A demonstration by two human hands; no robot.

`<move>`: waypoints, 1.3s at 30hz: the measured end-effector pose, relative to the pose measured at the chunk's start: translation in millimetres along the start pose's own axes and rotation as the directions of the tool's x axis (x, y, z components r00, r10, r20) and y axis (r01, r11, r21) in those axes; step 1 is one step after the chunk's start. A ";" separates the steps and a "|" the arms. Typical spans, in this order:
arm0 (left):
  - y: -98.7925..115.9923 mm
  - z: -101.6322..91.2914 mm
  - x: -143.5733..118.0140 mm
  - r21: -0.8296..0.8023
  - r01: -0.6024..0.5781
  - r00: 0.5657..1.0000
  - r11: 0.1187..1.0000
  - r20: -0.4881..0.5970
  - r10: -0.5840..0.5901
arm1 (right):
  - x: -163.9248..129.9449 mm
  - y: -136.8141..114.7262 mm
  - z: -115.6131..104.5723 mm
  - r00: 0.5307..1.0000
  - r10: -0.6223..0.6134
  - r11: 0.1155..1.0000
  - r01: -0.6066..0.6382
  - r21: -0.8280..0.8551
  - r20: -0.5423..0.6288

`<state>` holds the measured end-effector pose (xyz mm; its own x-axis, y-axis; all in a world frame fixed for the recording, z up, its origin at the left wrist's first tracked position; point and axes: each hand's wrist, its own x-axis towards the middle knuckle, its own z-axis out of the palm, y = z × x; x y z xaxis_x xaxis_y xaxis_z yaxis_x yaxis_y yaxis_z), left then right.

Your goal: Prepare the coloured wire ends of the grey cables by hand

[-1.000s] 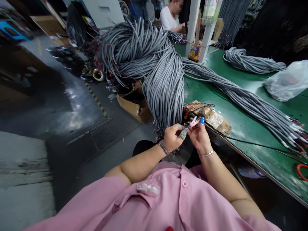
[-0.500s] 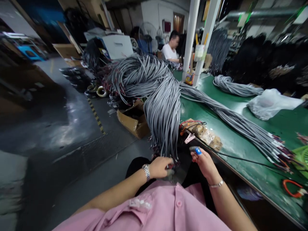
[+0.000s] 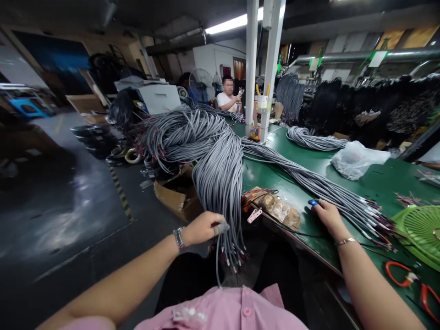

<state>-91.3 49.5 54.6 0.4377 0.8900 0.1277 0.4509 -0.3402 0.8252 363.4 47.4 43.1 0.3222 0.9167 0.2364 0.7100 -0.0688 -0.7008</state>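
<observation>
My left hand is closed around a grey cable, whose end hangs in front of my shirt. Some of its fingertips have grey coverings. Just beyond it, a thick bundle of grey cables drapes over the table's edge, with white-banded ends and reddish wires at the bottom. My right hand is low over the green table, beside a long row of grey cables. A blue wrap covers one of its digits; the other fingers are mostly hidden, so their grip cannot be made out.
A plastic-wrapped brown bundle and a pink clip lie at the table's edge. At right are a green basket and orange-handled pliers. A cardboard box stands on the floor. A co-worker sits beyond the white posts.
My right hand has moved from in front of my body to the right, over the table. My left hand has moved left and slightly up, now with a grey cable. The view has tilted upward.
</observation>
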 end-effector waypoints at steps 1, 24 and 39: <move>5.9 -4.8 12.4 0.028 -0.042 0.995 0.999 0.086 0.040 | -0.2 4.3 4.3 1.000 0.013 0.999 -0.012 -0.034 0.027; 48.1 109.7 361.8 0.774 -0.398 0.901 0.492 0.231 0.366 | -14.9 -1.0 26.4 0.994 -0.063 0.981 0.045 0.190 0.093; 54.5 122.0 395.8 0.778 -0.595 0.788 0.199 0.516 0.336 | -12.4 -1.8 25.3 0.991 -0.070 0.981 0.047 0.187 0.118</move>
<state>201.5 346.1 83.0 0.8980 0.4299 0.0940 0.4348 -0.8340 -0.3398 342.3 46.2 24.4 0.1954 0.9592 0.2042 0.5946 0.0498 -0.8025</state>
